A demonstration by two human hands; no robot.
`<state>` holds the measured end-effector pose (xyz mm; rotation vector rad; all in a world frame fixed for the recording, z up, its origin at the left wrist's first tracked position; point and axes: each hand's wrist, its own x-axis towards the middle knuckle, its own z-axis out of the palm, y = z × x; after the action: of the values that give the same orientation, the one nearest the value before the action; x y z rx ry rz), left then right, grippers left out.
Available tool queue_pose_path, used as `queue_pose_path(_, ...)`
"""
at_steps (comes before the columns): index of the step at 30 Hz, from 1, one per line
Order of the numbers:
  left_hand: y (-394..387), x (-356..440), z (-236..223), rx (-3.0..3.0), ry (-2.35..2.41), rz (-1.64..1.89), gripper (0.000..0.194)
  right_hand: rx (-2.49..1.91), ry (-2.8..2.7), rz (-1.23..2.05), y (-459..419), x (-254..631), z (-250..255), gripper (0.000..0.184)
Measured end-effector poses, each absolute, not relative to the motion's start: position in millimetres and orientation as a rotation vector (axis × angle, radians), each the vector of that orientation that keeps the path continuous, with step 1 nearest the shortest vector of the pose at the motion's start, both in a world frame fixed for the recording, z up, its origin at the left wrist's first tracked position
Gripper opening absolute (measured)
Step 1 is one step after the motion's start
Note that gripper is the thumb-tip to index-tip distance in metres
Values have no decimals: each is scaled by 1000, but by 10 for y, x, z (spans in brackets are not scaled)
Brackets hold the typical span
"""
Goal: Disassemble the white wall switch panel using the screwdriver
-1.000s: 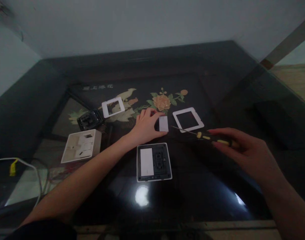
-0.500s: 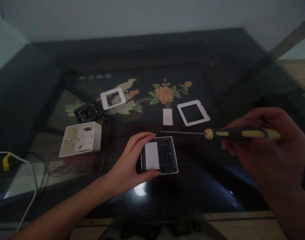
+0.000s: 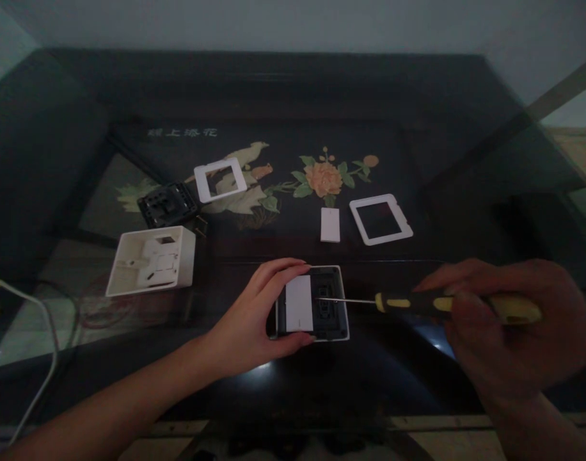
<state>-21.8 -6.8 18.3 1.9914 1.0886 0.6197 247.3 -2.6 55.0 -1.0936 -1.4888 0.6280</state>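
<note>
My left hand [image 3: 261,317] grips a wall switch [image 3: 340,323] from its left side, thumb at the near edge and fingers at the far edge. The switch has a white box, a black inner module and one white rocker on its left half; its right half lies bare. In my right hand [image 3: 518,326] is a screwdriver [image 3: 418,304] with a black and yellow handle, held level. Its shaft points left and its tip lies over the bare half, near the rocker's edge. Whether the tip touches is unclear. A loose white rocker [image 3: 330,225] lies just beyond.
Two white frames [image 3: 382,240] [image 3: 204,186] lie farther back. On the left are a black switch module [image 3: 167,203], small screws [image 3: 201,225] and an open white box [image 3: 187,259]. A white cable [image 3: 53,358] runs along the left edge. The glass tabletop [image 3: 274,89] is dark and reflective.
My right hand has brought the screwdriver left and nearer, from beyond the switch to over its bare half. My left hand keeps its hold. The whole view has shifted slightly.
</note>
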Motion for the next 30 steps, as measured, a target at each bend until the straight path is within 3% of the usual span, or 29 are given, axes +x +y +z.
queue_pose_path(4, -61, -215, 193, 1992, 1096, 625, 73, -1075, -1518, 583, -27, 2441, 551, 11)
queue_pose_path(13, -45, -223, 172, 2022, 1099, 669, 70, -1292, -1267, 989, 87, 2458, 388, 15)
queue_pose_path(22, -43, -210, 190, 2020, 1103, 656, 71, -1116, -1452, 639, -79, 2459, 431, 7)
queue_pose_path(30, -42, -211, 184, 2009, 1101, 649, 69, -1221, -1285, 872, 10, 2436, 383, 10)
